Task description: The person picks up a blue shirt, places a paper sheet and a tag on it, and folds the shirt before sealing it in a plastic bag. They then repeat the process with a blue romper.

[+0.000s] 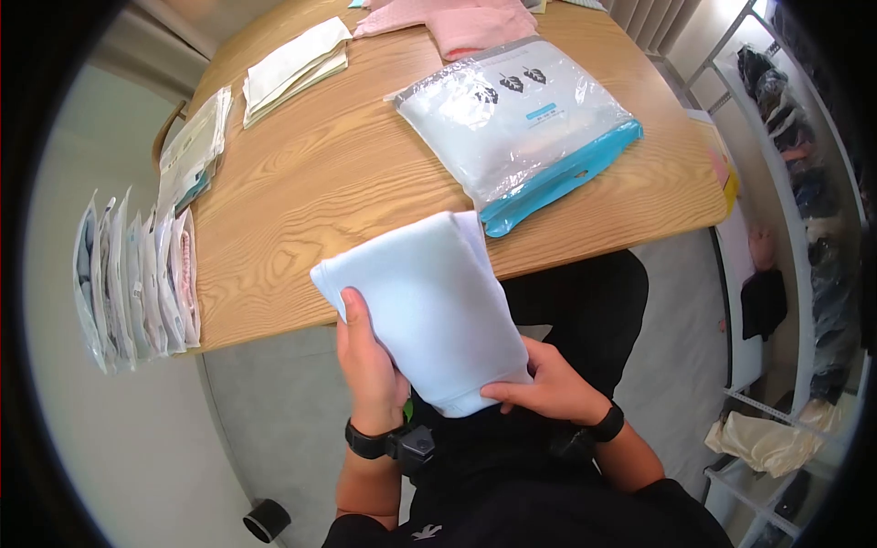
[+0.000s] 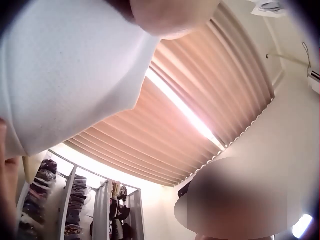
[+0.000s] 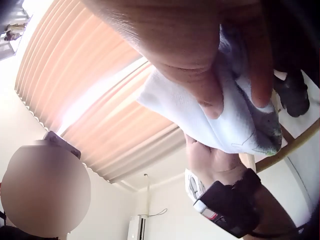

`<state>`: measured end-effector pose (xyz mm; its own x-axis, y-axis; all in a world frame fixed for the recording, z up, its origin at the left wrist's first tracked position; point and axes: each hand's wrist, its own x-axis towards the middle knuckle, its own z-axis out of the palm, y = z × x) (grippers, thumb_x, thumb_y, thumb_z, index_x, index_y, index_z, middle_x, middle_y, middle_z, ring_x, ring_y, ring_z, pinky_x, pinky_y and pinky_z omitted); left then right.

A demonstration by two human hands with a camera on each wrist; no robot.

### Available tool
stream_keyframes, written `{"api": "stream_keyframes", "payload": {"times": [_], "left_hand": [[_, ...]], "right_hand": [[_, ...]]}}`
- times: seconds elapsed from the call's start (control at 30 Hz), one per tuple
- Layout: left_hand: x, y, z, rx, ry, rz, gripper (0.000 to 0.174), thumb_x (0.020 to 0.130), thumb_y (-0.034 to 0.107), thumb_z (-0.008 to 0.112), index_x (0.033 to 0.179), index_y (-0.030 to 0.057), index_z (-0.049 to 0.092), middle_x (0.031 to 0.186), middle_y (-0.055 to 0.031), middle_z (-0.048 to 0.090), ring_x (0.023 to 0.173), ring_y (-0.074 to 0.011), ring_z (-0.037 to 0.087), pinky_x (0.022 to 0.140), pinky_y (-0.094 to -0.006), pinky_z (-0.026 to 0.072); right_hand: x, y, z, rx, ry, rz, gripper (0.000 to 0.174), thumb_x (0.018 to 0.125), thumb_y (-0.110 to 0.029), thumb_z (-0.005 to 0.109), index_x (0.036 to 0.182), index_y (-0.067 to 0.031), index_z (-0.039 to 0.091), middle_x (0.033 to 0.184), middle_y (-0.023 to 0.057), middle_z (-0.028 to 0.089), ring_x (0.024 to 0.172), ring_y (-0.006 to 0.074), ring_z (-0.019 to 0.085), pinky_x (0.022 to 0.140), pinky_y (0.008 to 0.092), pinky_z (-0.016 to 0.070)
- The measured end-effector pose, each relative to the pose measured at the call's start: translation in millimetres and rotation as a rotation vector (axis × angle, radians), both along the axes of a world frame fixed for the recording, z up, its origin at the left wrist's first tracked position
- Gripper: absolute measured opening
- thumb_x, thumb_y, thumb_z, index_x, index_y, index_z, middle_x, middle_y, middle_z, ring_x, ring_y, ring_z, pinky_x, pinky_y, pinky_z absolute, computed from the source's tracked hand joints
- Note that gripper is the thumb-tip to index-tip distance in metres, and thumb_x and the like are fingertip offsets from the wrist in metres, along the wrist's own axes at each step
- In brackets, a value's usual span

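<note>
Desk (image 1: pixel 301 192), wood-grained, ahead of me. Pale-blue folded cloth (image 1: pixel 425 315), one: held at the desk's near edge, long axis pointing away and leaning left. My left hand (image 1: pixel 368 370) grips its left side; my right hand (image 1: pixel 552 387) pinches its near-right corner.

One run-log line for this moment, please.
left hand: grips cloth, left edge | right hand: pinches cloth, near right corner | cloth: light blue, folded | bag: on table, beyond cloth

Wood-grained table (image 1: pixel 301 173) above grey floor (image 1: pixel 283 402), pale wall (image 1: pixel 137 411), metal shelving (image 2: pixel 101 210), pleated curtain (image 1: pixel 649 23), bright light strip (image 2: pixel 185 107).
</note>
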<state>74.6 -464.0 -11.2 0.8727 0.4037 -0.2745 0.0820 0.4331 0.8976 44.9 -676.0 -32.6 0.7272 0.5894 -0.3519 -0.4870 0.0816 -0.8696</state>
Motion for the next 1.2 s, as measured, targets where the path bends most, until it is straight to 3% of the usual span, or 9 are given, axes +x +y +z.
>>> {"api": "stream_keyframes", "payload": {"times": [0.1, 0.2, 0.3, 0.37, 0.47, 0.7, 0.8, 1.03, 1.2], "left_hand": [[1, -1, 2, -0.042, -0.033, -0.056, 0.051, 0.109, 0.035, 0.049, 0.143, -0.0022, 0.044, 0.131, -0.0149, 0.060, 0.116, -0.0217, 0.060, 0.100, -0.0374, 0.0491], [-11, -8, -1, 0.263, -0.096, -0.231, 0.055, 0.104, 0.030, 0.059, 0.144, -0.0039, 0.041, 0.133, -0.0144, 0.057, 0.119, -0.0205, 0.057, 0.104, -0.0365, 0.0456], [-15, -15, 3, 0.272, -0.117, -0.299, 0.062, 0.097, 0.024, 0.072, 0.141, -0.0058, 0.041, 0.128, -0.0142, 0.058, 0.116, -0.0175, 0.056, 0.101, -0.0343, 0.0448], [-15, -16, -2, 0.344, -0.139, -0.291, 0.063, 0.095, 0.025, 0.075, 0.139, -0.0058, 0.042, 0.127, -0.0135, 0.058, 0.114, -0.0176, 0.057, 0.100, -0.0340, 0.0455], [-19, -13, -1, 0.440, -0.150, -0.314, 0.064, 0.092, 0.027, 0.079, 0.136, -0.0054, 0.045, 0.125, -0.0127, 0.059, 0.111, -0.0176, 0.058, 0.097, -0.0332, 0.0470], [-34, -15, -6, 0.619, -0.258, -0.325, 0.069, 0.083, 0.023, 0.088, 0.132, -0.0035, 0.048, 0.118, -0.0118, 0.064, 0.107, -0.0178, 0.062, 0.092, -0.0328, 0.0499], [-34, -10, -3, 0.577, -0.148, -0.492, 0.073, 0.080, 0.023, 0.090, 0.133, -0.0032, 0.047, 0.117, -0.0110, 0.065, 0.107, -0.0183, 0.063, 0.093, -0.0336, 0.0503], [-40, -7, -11, 0.422, -0.064, -0.557, 0.075, 0.081, 0.021, 0.089, 0.138, -0.0027, 0.046, 0.120, -0.0115, 0.066, 0.109, -0.0197, 0.063, 0.094, -0.0342, 0.0505], [-35, -7, -4, 0.688, -0.120, -0.777, 0.056, 0.084, 0.020, 0.085, 0.128, -0.0026, 0.058, 0.127, -0.0158, 0.061, 0.113, -0.0282, 0.063, 0.096, -0.0359, 0.0503]], "right_hand": [[6, 2, 3, -0.018, 0.028, -0.098, 0.050, 0.091, -0.012, 0.077, 0.135, -0.0017, 0.056, 0.113, 0.0069, 0.066, 0.094, 0.0112, 0.065, 0.071, 0.0262, 0.0595], [10, 5, 2, 0.031, -0.007, -0.104, 0.051, 0.091, -0.009, 0.077, 0.136, -0.0013, 0.054, 0.115, 0.0082, 0.066, 0.094, 0.0115, 0.066, 0.069, 0.0258, 0.0604], [11, 5, 5, 0.050, 0.078, -0.105, 0.053, 0.090, -0.009, 0.077, 0.137, 0.0004, 0.052, 0.119, 0.0093, 0.066, 0.102, 0.0133, 0.065, 0.080, 0.0287, 0.0595], [9, 6, 3, 0.026, -0.150, -0.083, 0.052, 0.093, -0.012, 0.075, 0.137, 0.0020, 0.051, 0.121, 0.0097, 0.065, 0.110, 0.0147, 0.062, 0.092, 0.0312, 0.0544], [11, -1, 14, 0.096, 0.012, -0.084, 0.048, 0.097, -0.018, 0.072, 0.136, 0.0034, 0.052, 0.122, 0.0099, 0.065, 0.115, 0.0154, 0.059, 0.099, 0.0320, 0.0492], [17, -4, 4, -0.002, -0.120, -0.126, 0.044, 0.099, -0.022, 0.069, 0.133, 0.0028, 0.054, 0.121, 0.0089, 0.066, 0.110, 0.0144, 0.061, 0.096, 0.0317, 0.0502], [15, -2, 6, -0.046, -0.201, -0.196, 0.044, 0.098, -0.021, 0.070, 0.133, 0.0019, 0.055, 0.120, 0.0088, 0.066, 0.110, 0.0145, 0.061, 0.096, 0.0321, 0.0502], [10, -2, 1, 0.068, -0.141, -0.322, 0.050, 0.097, -0.024, 0.071, 0.134, 0.0035, 0.053, 0.125, 0.0116, 0.064, 0.112, 0.0170, 0.061, 0.097, 0.0336, 0.0499], [7, -11, -13, 0.172, 0.013, -0.431, 0.050, 0.098, -0.026, 0.069, 0.135, 0.0039, 0.053, 0.127, 0.0109, 0.064, 0.113, 0.0163, 0.061, 0.099, 0.0329, 0.0486]]}}
